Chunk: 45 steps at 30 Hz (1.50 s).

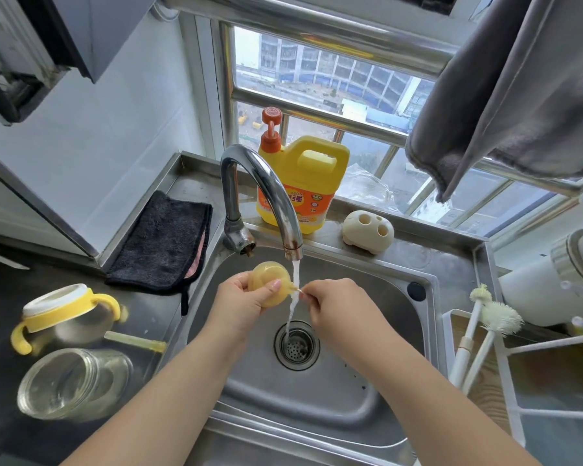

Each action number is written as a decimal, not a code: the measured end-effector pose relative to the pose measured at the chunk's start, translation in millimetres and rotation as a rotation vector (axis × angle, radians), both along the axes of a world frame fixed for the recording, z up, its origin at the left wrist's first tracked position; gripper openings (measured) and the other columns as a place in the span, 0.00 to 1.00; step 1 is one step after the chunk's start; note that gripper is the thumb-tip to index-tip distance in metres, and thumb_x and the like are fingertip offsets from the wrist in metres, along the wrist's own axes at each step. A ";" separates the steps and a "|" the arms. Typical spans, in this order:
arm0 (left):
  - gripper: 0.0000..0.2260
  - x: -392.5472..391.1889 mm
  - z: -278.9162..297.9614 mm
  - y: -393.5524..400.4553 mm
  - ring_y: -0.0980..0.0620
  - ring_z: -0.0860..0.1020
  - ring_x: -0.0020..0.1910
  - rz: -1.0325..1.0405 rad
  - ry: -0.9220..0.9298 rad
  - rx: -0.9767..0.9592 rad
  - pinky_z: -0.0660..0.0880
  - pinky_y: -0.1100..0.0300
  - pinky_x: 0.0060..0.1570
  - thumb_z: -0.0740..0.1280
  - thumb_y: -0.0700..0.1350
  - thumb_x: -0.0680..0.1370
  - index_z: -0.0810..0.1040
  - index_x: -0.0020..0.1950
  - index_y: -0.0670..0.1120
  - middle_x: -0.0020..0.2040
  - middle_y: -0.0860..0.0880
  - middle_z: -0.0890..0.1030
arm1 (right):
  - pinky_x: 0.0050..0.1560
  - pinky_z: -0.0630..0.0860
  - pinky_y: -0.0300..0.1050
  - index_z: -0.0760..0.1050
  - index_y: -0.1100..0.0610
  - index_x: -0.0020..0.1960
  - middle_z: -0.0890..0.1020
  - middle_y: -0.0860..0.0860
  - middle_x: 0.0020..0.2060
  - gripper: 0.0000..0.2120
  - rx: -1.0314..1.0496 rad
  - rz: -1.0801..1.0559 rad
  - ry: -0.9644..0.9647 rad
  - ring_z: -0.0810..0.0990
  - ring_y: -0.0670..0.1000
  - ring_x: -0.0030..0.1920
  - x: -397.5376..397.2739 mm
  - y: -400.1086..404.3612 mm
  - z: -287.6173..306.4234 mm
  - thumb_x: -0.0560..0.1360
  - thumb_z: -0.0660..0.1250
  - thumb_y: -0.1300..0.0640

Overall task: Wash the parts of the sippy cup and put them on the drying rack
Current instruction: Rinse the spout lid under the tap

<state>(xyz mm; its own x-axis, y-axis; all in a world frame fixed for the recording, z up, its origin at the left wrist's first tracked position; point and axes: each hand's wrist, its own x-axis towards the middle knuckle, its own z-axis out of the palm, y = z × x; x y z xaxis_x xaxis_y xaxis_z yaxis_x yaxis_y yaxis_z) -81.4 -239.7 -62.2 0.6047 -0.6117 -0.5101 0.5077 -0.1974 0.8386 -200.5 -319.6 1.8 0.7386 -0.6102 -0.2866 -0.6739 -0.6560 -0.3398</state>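
My left hand [246, 299] holds a translucent yellowish silicone spout piece [266, 280] of the sippy cup under the running water [293, 297] from the faucet [266, 193]. My right hand [337, 304] pinches something thin and pale at the piece's tip, inside the stream; what it is cannot be told. On the counter at the left lie the yellow handled collar with its white ring [64, 314], a clear cup body on its side [71, 385] and a straw [135, 341]. The white drying rack [519, 351] stands at the right.
The steel sink [367, 381] has a drain strainer [297, 346]. A yellow detergent jug [303, 183] and a cream holder with holes [367, 230] sit behind it. A dark cloth [162, 240] lies at the left. White brushes [485, 317] lean in the rack. A grey towel [519, 95] hangs above.
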 end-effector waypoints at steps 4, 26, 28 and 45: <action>0.06 -7.4 0.9 0.4 0.52 0.78 0.38 -0.082 -0.128 -0.019 0.76 0.64 0.39 0.72 0.33 0.72 0.80 0.42 0.43 0.37 0.47 0.81 | 0.40 0.66 0.43 0.75 0.58 0.54 0.71 0.51 0.37 0.10 -0.045 0.027 0.209 0.73 0.58 0.43 10.2 -1.3 2.9 0.75 0.60 0.64; 0.05 -3.7 -1.1 -2.3 0.51 0.79 0.38 -0.146 -0.156 0.038 0.76 0.61 0.39 0.71 0.34 0.73 0.80 0.43 0.43 0.39 0.45 0.81 | 0.38 0.66 0.43 0.75 0.58 0.53 0.73 0.54 0.42 0.09 -0.042 0.018 0.190 0.76 0.58 0.45 3.9 -10.0 -4.5 0.76 0.59 0.63; 0.05 -4.7 -0.2 -3.1 0.51 0.79 0.38 -0.151 -0.157 0.030 0.76 0.62 0.39 0.71 0.34 0.73 0.80 0.44 0.42 0.39 0.45 0.82 | 0.33 0.65 0.42 0.76 0.60 0.51 0.73 0.54 0.40 0.09 -0.022 -0.005 0.161 0.73 0.57 0.40 7.2 -7.4 -8.3 0.76 0.59 0.65; 0.07 -8.6 4.4 -0.3 0.49 0.79 0.38 -0.131 -0.148 0.053 0.75 0.56 0.41 0.70 0.33 0.73 0.80 0.41 0.44 0.37 0.46 0.82 | 0.38 0.69 0.41 0.77 0.60 0.51 0.79 0.56 0.48 0.09 0.069 -0.096 0.107 0.76 0.56 0.42 6.3 -3.8 -13.7 0.75 0.59 0.63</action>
